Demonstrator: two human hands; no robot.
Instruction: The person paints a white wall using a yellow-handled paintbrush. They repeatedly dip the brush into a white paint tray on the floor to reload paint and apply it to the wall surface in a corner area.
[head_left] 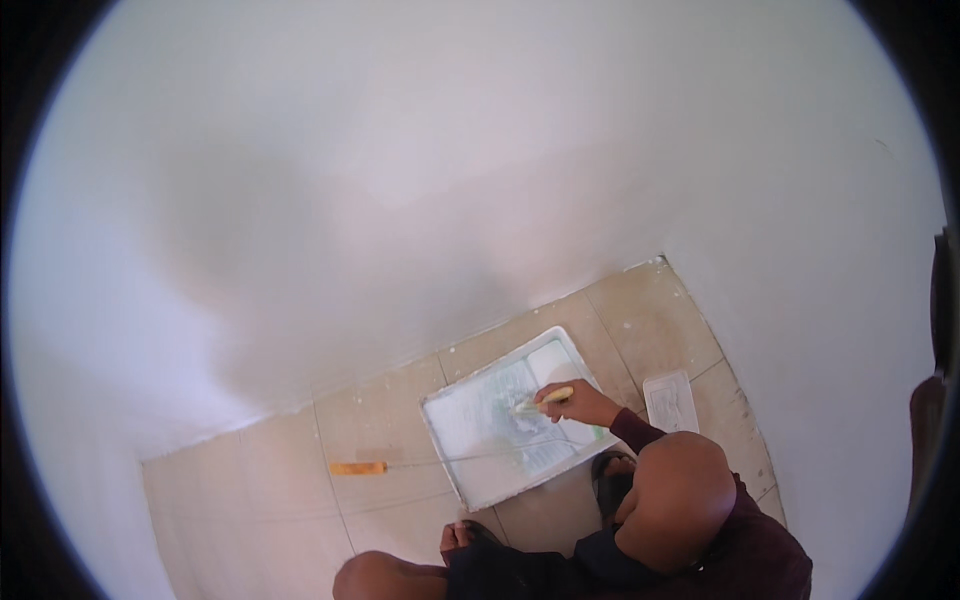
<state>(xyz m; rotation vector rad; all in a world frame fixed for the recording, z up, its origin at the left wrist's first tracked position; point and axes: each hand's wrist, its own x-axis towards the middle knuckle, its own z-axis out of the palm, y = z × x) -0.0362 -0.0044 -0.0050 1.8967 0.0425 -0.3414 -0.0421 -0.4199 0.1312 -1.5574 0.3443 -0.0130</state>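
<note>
My right hand (567,401) is closed round the pale yellow handle of a paintbrush (522,408). The brush's bristles touch the wet surface inside a white paint tray (445,470), which lies slanted on the floor. White paint with greenish streaks covers the tray's bottom. Across the tray's near side rests a thin metal rod with an orange handle (357,468); it looks like a roller frame, and its far end is hard to make out. The handle sticks out past the tray's left side. My left hand does not show.
A small clear plastic container (671,402) stands on the beige tiled floor (250,490), right of the tray. White walls (350,200) meet behind it in a corner. My knees and sandalled feet are close to the tray's near edge. Something dark brown (925,440) stands at the far right.
</note>
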